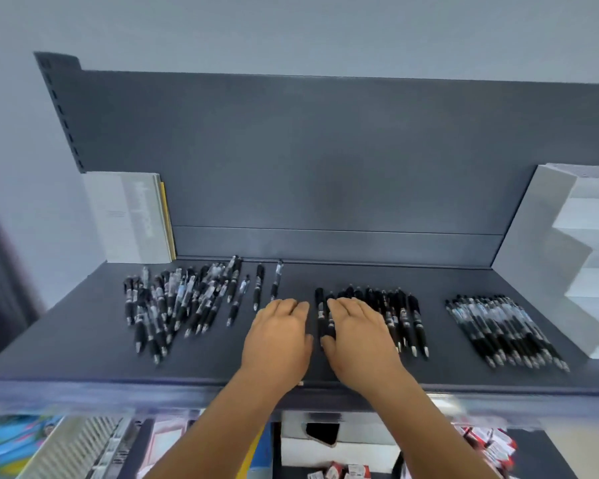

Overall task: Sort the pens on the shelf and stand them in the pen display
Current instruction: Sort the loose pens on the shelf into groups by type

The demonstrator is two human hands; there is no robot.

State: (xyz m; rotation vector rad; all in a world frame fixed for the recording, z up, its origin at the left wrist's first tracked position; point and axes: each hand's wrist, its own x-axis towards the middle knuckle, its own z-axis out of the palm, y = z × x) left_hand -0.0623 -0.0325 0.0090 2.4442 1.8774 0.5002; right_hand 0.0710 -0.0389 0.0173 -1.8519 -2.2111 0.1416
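Three groups: pens lie in separate lots along a dark shelf (83, 340), a person's two bare hands between them.
Far left: a book (132, 217) stands upright against the back panel, behind the pens.
Loose heap (173, 302): unsorted pens lie crossed and overlapping; three strays lie just beside it on its right.
Left hand (277, 337): fingers straight and together, palm down on bare shelf between the strays and the middle lot, gripping nothing.
Right hand (357, 337): fingers straight, laid flat over the left part of the middle row (398, 316), pressing those pens, not curled round them.
Tidy row (502, 326): parallel pens lying slightly slanted, well apart from the middle lot.
Far right: a white stepped pen display (550, 267) stands at the shelf end; no pens can be seen in it.
Step in hand: sorting, apparently; the hands seem to be squaring up the middle lot.
Next move: likely calls for picking from the heap, or gathering a sorted lot to stand in the display.
Room: bare shelf lies behind the rows and along the front; the front edge runs near the pen tips, so a careless sweep could roll pens off.
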